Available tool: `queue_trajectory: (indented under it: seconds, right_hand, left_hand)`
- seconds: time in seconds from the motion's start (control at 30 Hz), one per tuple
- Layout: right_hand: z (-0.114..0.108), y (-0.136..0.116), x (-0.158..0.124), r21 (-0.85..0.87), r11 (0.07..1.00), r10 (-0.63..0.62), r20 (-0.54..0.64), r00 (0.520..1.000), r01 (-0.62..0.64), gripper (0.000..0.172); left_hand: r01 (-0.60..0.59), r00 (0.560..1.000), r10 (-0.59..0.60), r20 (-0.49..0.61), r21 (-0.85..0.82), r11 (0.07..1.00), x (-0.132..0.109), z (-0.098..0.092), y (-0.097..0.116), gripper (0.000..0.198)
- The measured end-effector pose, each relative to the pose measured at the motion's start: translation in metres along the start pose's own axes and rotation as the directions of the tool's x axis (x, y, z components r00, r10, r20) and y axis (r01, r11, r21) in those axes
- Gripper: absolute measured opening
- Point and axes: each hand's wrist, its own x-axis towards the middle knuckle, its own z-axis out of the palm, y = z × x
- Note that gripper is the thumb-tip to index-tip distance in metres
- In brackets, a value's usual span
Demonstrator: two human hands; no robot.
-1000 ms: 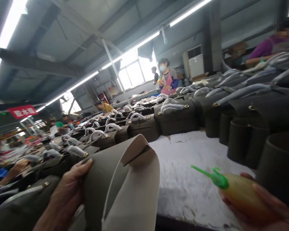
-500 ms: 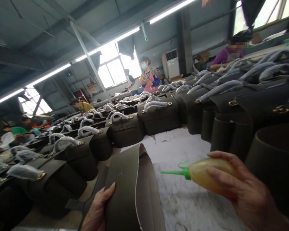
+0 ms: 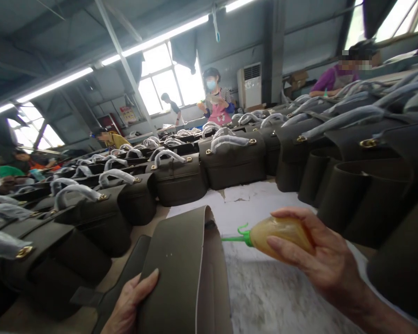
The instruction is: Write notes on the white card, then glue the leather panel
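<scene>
A dark olive bag piece point(image 3: 176, 260) stands curved at the lower middle, its pale inner side facing right. My left hand point(image 3: 132, 301) grips its left side, thumb on the outer face. My right hand point(image 3: 316, 260) is wrapped round a squeeze bottle of yellowish liquid point(image 3: 277, 234). The bottle lies level, and its green nozzle point(image 3: 235, 239) points left, with the tip at the right edge of the bag piece; whether they touch I cannot tell. A small green cap hook curls above the nozzle.
White, stained paper point(image 3: 261, 287) covers the work surface. Rows of dark bags point(image 3: 233, 162) with plastic-wrapped handles surround it. Open curved pieces point(image 3: 365, 195) stand at right. Several people are farther back, one in a pink apron point(image 3: 219, 113).
My right hand and the bottle have moved left, bringing the nozzle to the bag piece. My left hand and the piece sit slightly farther left in view, and the camera view has shifted.
</scene>
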Motion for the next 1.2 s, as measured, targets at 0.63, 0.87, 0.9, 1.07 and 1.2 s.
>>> queue_trajectory:
  seconds: [0.63,0.87,0.9,1.07,1.2]
  right_hand:
    - [0.003,0.008,-0.009,-0.023,0.965,-0.250,0.198,0.948,0.260,0.021]
    - [-0.005,0.002,-0.017,-0.026,0.973,-0.219,0.236,0.947,0.231,0.021]
    - [-0.007,0.000,-0.019,-0.027,0.975,-0.209,0.246,0.946,0.223,0.020]
    - [-0.014,-0.005,-0.023,-0.017,0.978,-0.192,0.301,0.934,0.207,0.019]
    - [-0.009,-0.003,-0.019,-0.014,0.975,-0.211,0.275,0.938,0.223,0.018]
  left_hand:
    - [0.039,0.997,-0.044,-0.070,-0.072,0.997,-0.003,0.005,0.001,0.014]
    - [0.010,0.999,-0.012,-0.048,-0.040,0.999,-0.002,0.003,0.000,0.022]
    - [0.017,0.999,-0.018,-0.034,-0.032,0.999,0.000,0.000,-0.001,0.025]
    - [0.026,0.999,-0.027,-0.025,-0.064,0.998,0.007,-0.007,-0.004,0.021]
    - [0.032,1.000,-0.031,0.005,-0.114,0.993,0.008,-0.006,-0.003,0.014]
